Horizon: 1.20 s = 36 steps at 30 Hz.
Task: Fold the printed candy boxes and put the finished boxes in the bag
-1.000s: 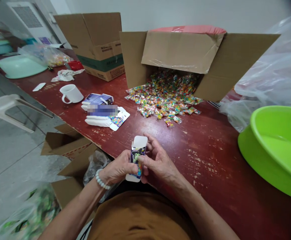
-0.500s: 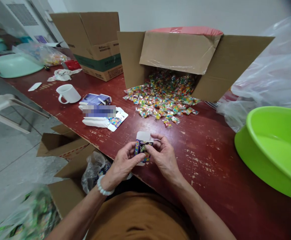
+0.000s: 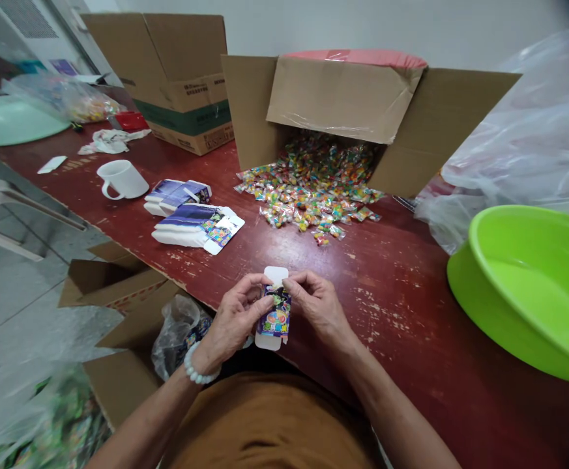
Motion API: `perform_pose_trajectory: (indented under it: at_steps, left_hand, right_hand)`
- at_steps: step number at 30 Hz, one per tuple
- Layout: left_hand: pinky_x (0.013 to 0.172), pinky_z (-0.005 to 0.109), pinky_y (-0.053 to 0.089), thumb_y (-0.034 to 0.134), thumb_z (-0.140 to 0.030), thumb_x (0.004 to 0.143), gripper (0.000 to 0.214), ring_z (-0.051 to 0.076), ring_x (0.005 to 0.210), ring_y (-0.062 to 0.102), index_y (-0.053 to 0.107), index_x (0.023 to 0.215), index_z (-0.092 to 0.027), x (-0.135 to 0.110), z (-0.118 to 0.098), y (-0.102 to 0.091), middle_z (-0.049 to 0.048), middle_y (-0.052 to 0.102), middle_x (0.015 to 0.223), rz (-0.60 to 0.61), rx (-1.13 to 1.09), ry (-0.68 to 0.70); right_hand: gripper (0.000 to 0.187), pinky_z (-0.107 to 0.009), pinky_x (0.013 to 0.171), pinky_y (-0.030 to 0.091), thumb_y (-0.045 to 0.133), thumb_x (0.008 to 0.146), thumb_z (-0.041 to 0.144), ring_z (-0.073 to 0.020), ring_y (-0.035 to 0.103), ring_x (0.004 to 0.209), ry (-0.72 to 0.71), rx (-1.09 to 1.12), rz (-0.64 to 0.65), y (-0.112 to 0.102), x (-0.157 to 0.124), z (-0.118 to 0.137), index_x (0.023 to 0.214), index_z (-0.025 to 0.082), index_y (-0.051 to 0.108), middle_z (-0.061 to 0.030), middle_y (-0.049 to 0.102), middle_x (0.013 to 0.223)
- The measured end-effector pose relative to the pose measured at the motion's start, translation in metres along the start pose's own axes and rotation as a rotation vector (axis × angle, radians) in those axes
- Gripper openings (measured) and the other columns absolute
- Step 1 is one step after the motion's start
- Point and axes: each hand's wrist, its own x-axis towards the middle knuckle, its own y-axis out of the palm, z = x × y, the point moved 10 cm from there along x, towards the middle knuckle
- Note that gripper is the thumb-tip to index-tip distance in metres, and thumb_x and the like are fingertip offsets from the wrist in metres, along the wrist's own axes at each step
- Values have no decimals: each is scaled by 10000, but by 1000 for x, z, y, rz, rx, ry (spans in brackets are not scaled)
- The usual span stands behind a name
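Note:
A small printed paper box (image 3: 274,315), purple with bright pictures and white flaps, is held upright over the near table edge. My left hand (image 3: 235,318), with a white bead bracelet at the wrist, grips its left side. My right hand (image 3: 316,306) pinches its top right corner beside the raised white flap. Farther back, a pile of small colourful wrapped candies (image 3: 313,195) spills from a cardboard box lying on its side (image 3: 352,98). Two stacks of flat purple box blanks (image 3: 196,225) lie on the table to the left.
The dark red table (image 3: 411,306) carries a lime green basin (image 3: 533,286) at right, a clear plastic bag (image 3: 523,150) behind it, a white mug (image 3: 120,179), a second cardboard box (image 3: 176,71) and a pale green basin (image 3: 5,120). Open cartons (image 3: 113,286) sit on the floor at left.
Both hands have kept hold of the small box and turned it, so its printed face now shows full length. My fingers have shifted to its top edge. The camera view drifted slightly.

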Motion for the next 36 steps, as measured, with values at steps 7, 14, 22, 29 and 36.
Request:
perform_pose_trajectory:
  at_steps: [7,14,22,29,36]
  left_hand:
    - [674,207,509,770,-310,808,303,121,738,638,610,1043,-206,0,-1,3,3,697,878,-4,-5,1]
    - [576,287,565,660,-577,847,502,194,646,711,574,1166,-199,-8,39,27,78,725,899,174,-295,-338]
    - [381,203,436,455,-751,863,642,122,387,582,649,856,-139,-3,56,28,44,668,617,62,-223,-410]
    - [397,206,437,411,-812,831,750,109,383,556,658,674,-121,5,49,22,67,651,566,32,-51,-283]
    - [404,204,443,453,-763,854,694,109,392,562,665,688,-123,10,50,16,64,652,569,53,-33,-240]
  right_hand:
    - [384,-266,657,514,882,629,370,-130,640,647,137,182,83,2,6,-10,920,196,701,16,711,747]
    - [264,-261,522,476,781,771,465,-130,586,525,16,-5,42,0,-4,0,821,216,711,3,676,686]
    - [145,-262,615,506,707,821,342,-152,651,691,-33,-308,127,2,1,7,864,205,727,-31,718,820]
    - [213,-238,430,472,757,720,372,-120,584,454,176,21,125,7,9,-2,746,181,667,6,686,640]
    - [199,-206,422,433,765,720,357,-102,567,463,105,-74,39,1,6,0,760,177,691,8,682,632]
